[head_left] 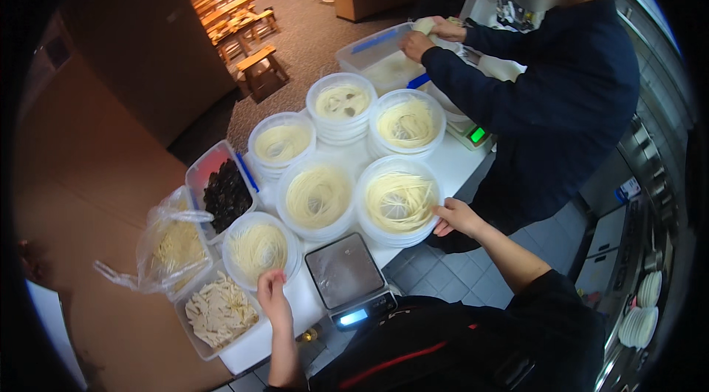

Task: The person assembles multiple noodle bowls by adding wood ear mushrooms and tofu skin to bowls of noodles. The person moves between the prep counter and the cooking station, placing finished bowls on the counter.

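Though half-open, the right hand [456, 217] seemingly touches a tub [399, 237].

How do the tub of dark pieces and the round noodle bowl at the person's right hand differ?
The tub is rectangular; the noodle bowl is round.
The tub holds dark pieces; the bowl holds pale noodles.
The right hand is at the bowl's rim; neither hand is at the tub.
Both are open-topped, translucent containers.

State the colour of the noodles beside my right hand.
The noodles are pale yellow; head view shows it best.
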Demonstrator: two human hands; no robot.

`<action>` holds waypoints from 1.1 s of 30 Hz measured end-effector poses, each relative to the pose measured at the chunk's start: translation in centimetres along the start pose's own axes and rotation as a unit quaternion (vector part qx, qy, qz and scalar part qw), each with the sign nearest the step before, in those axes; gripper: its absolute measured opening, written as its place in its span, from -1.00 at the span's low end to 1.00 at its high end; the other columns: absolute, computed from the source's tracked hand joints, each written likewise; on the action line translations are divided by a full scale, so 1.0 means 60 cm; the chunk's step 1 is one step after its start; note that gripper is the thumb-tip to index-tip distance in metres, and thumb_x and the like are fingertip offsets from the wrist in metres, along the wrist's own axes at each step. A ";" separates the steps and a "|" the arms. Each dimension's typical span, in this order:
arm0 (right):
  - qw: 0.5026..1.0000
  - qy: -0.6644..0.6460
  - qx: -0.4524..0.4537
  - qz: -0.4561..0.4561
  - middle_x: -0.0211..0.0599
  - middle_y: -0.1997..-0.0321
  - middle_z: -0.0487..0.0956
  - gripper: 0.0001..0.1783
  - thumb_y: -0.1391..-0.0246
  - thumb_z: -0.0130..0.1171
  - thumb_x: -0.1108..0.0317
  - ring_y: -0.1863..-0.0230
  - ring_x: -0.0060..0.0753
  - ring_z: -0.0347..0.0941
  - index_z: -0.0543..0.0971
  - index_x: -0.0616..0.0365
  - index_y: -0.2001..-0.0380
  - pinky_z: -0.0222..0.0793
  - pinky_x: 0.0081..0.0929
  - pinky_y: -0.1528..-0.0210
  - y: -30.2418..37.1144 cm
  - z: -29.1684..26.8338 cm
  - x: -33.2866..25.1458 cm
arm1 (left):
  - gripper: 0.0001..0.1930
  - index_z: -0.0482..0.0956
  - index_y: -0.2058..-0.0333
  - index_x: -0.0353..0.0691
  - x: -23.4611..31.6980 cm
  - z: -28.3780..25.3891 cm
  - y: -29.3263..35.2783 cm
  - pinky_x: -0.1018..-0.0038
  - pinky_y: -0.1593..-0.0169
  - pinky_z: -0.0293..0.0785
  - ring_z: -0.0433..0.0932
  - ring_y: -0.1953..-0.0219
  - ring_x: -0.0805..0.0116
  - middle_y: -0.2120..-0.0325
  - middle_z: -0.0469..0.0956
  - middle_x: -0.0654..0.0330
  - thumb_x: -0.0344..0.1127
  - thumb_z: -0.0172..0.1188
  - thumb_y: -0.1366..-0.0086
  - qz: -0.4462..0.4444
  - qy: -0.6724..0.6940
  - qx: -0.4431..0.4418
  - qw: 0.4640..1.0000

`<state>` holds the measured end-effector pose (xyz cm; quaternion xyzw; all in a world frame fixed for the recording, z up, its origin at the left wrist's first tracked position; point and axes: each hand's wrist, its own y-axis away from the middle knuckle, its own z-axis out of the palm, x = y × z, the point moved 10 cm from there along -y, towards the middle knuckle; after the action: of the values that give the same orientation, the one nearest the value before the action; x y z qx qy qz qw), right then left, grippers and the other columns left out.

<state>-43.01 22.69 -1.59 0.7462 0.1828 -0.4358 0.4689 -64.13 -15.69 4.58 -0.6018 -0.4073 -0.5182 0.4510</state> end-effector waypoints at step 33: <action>0.961 -0.160 0.093 -0.204 -0.16 0.49 0.47 -0.71 0.13 -0.02 0.38 0.62 -0.46 0.41 0.38 0.44 0.36 0.41 -0.61 0.62 -0.168 -0.080 -0.308 | -0.79 0.35 0.26 -0.22 0.064 0.063 -0.365 0.38 0.18 0.40 0.42 0.24 0.40 0.30 0.43 0.22 -0.36 0.06 -0.10 -0.047 0.238 0.097 0.965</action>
<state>-57.80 34.32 9.04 0.6537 0.2123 -0.6516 0.3211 -83.65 -6.20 10.85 -0.3949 -0.3640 -0.6251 0.5664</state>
